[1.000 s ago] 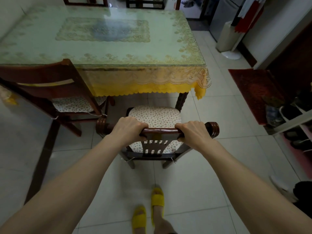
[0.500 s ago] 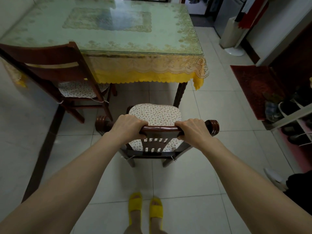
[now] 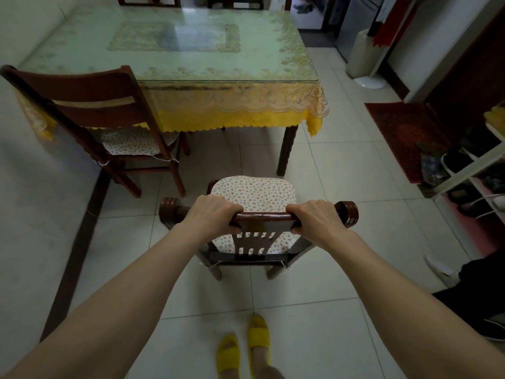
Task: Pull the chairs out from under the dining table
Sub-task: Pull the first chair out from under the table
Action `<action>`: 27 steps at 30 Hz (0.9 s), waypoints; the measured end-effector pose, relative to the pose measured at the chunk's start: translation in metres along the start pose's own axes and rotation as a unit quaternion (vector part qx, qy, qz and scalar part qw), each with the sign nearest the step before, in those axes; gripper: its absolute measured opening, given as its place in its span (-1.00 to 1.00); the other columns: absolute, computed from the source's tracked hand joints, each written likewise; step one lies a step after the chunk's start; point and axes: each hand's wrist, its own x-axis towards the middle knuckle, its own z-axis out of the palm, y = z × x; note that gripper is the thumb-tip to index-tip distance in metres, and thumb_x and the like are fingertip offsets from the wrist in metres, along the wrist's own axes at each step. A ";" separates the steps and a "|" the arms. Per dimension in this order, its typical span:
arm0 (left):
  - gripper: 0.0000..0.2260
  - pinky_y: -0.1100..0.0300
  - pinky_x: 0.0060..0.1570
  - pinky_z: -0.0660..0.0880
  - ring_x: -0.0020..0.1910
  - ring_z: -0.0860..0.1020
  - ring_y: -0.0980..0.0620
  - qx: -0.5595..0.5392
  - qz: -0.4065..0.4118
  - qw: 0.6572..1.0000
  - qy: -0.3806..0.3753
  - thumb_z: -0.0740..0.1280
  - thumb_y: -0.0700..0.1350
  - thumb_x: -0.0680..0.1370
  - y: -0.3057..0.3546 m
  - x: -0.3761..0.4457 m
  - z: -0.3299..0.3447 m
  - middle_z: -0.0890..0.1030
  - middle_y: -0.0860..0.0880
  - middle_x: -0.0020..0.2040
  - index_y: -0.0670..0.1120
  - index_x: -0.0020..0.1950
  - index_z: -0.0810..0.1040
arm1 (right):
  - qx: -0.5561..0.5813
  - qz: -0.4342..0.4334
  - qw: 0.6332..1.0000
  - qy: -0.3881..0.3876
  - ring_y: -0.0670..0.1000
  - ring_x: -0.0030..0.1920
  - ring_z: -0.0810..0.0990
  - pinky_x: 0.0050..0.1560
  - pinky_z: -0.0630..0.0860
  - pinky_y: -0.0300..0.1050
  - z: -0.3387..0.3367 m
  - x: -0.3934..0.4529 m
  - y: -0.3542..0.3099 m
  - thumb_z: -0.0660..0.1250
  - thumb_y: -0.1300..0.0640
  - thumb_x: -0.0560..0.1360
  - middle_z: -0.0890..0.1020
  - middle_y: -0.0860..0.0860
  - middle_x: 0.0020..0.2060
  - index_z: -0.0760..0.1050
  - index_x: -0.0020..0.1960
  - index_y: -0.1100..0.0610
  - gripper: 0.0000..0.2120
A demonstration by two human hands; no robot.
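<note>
A dark wooden chair (image 3: 262,218) with a flowered seat cushion stands on the tiles in front of me, fully out from under the dining table (image 3: 175,58). My left hand (image 3: 211,214) and my right hand (image 3: 318,218) both grip its top rail, one near each end. The table has a glass top over a yellow lace cloth. A second wooden chair (image 3: 90,105) stands at the table's near left corner, its cushioned seat partly under the cloth's edge. Backs of two more chairs (image 3: 235,1) show beyond the far edge.
A white wall with a dark skirting runs along the left. At the right are a red mat (image 3: 401,132), a white shoe rack (image 3: 470,170) with shoes, and a white bin (image 3: 360,54). My feet in yellow slippers (image 3: 243,348) stand behind the chair. A dark-clothed leg (image 3: 481,294) is at the right edge.
The held chair has come back toward me, away from the table, and I have stepped backward. Both hands keep the same grip on the top rail.
</note>
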 end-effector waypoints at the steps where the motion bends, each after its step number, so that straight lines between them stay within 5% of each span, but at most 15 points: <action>1: -0.81 0.12 -0.28 0.50 -0.33 0.45 0.06 0.001 -0.001 1.000 -0.001 0.36 0.19 0.47 0.003 -0.004 0.001 0.48 0.11 -0.30 0.12 -0.02 0.54 | 0.001 0.001 1.000 0.000 0.02 -0.28 0.48 -0.26 0.36 -0.12 0.000 -0.006 -0.002 0.37 0.04 0.51 0.61 0.01 -0.20 0.48 0.08 0.00 -0.83; 8: -0.79 0.13 -0.26 0.49 -0.31 0.46 0.07 0.006 -0.013 1.000 0.001 0.37 0.19 0.47 0.042 -0.041 0.011 0.52 0.11 -0.28 0.12 0.00 0.55 | -0.008 -0.014 1.000 -0.005 0.07 -0.24 0.54 -0.16 0.53 -0.03 0.007 -0.054 -0.010 0.36 0.04 0.51 0.62 0.03 -0.19 0.46 0.08 0.01 -0.82; 21: -0.81 0.22 -0.41 0.19 -0.40 0.37 0.11 0.005 -0.007 1.000 0.021 0.39 0.17 0.46 0.104 -0.106 0.021 0.40 0.13 -0.37 0.11 -0.02 0.57 | -0.022 -0.024 0.999 -0.001 0.08 -0.27 0.49 -0.26 0.39 -0.07 0.015 -0.134 -0.025 0.38 0.05 0.49 0.61 0.03 -0.20 0.46 0.04 0.02 -0.83; 27: -0.81 0.20 -0.36 0.27 -0.37 0.38 0.10 -0.004 -0.002 1.000 0.012 0.37 0.16 0.47 0.122 -0.132 0.026 0.38 0.14 -0.37 0.10 -0.02 0.55 | -0.009 -0.005 1.000 -0.007 0.06 -0.27 0.51 -0.24 0.45 -0.07 0.021 -0.168 -0.041 0.42 0.05 0.46 0.57 0.00 -0.25 0.47 0.01 0.02 -0.82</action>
